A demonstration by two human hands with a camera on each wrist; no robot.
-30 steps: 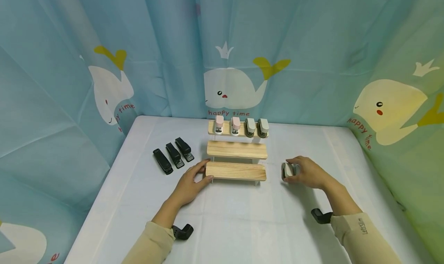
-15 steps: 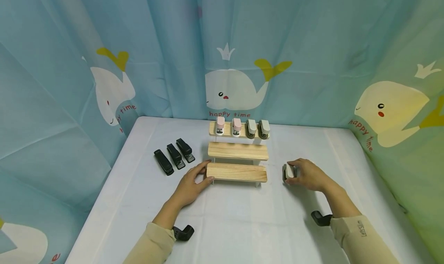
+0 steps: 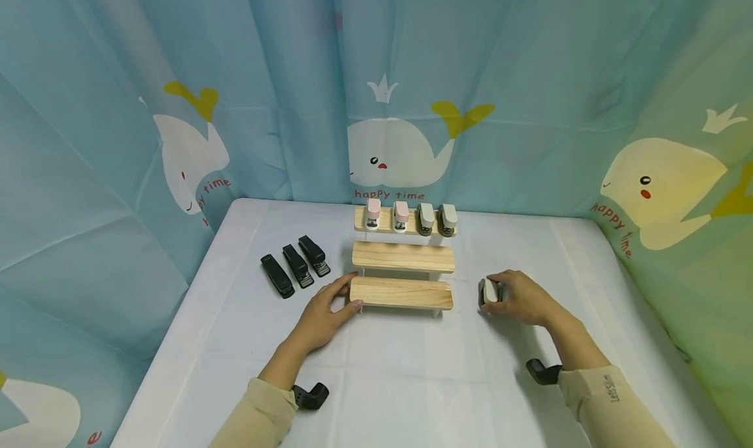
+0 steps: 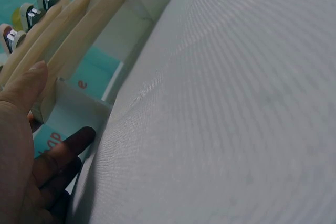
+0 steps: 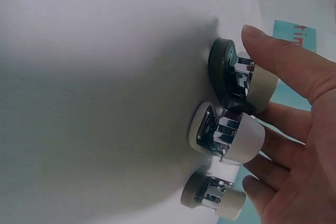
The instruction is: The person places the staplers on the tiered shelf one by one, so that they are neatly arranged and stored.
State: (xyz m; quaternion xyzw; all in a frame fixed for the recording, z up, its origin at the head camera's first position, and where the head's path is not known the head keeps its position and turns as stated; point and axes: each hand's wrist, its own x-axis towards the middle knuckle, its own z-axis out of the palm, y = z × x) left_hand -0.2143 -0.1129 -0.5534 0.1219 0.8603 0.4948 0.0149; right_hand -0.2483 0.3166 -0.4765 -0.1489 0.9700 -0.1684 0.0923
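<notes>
My left hand [image 3: 320,314] holds the left end of the lowest board of a three-tier wooden display stand [image 3: 402,293]. In the left wrist view its thumb lies against the board while the other fingers reach down beside the clear leg. Right of the stand, my right hand [image 3: 525,297] pinches a mini stapler [image 5: 262,88] with a cream top and dark base between thumb and fingers. Close under that hand, the right wrist view shows a white-based mini stapler [image 5: 247,137] and a grey-based one [image 5: 229,204]; the hand covers both from the head view.
Two pink mini staplers [image 3: 373,214] and two pale grey ones [image 3: 448,219] line the top tier. Three black staplers [image 3: 297,265] lie left of the stand on the white tabletop [image 3: 400,382]. A whale-print curtain [image 3: 400,150] surrounds the table's back and sides.
</notes>
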